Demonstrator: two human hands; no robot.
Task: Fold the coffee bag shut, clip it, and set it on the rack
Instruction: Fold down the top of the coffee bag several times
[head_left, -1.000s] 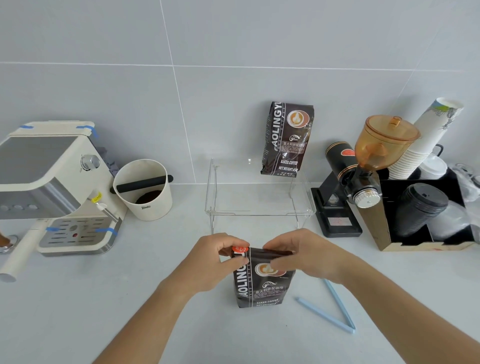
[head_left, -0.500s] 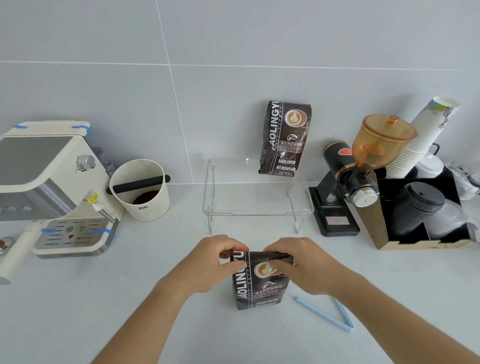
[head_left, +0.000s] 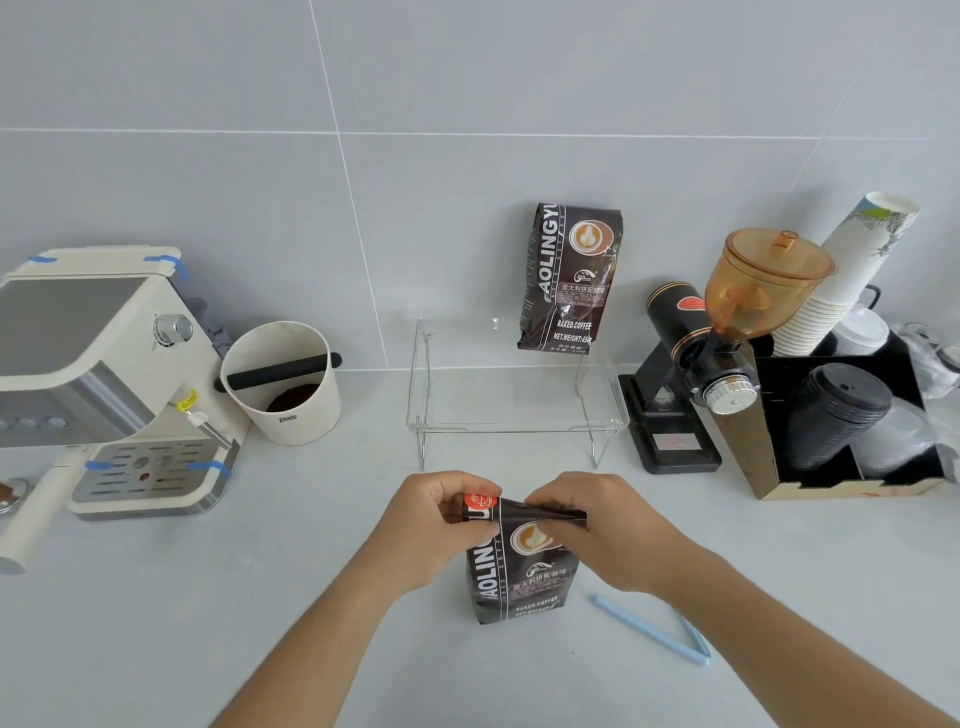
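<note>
The counter (head_left: 156, 623) holds everything, and the espresso machine (head_left: 104, 374) at far left, the white cup (head_left: 283, 384) beside it and the grinder (head_left: 727, 332) at far right sit as they did a second ago. The clear rack (head_left: 519, 395) stands against the wall in the middle, with a second, sealed bag (head_left: 571, 278) on its far right corner and plenty of free shelf to the left.

The coffee bag (head_left: 522, 566) being worked on stands upright on the counter, near and centre, just in front of the rack. Over the last second its top has been rolled further down: the front logo is now half covered by the fold, so the bag looks shorter. That suggests folding is nearly finished and clipping comes next.

The left hand (head_left: 436, 525) pinches the folded left corner; the right hand (head_left: 608, 525) presses the fold flat on the right side.

The pale blue clip (head_left: 649, 629) lies open and untouched just right of the bag, partly under the right forearm.
</note>
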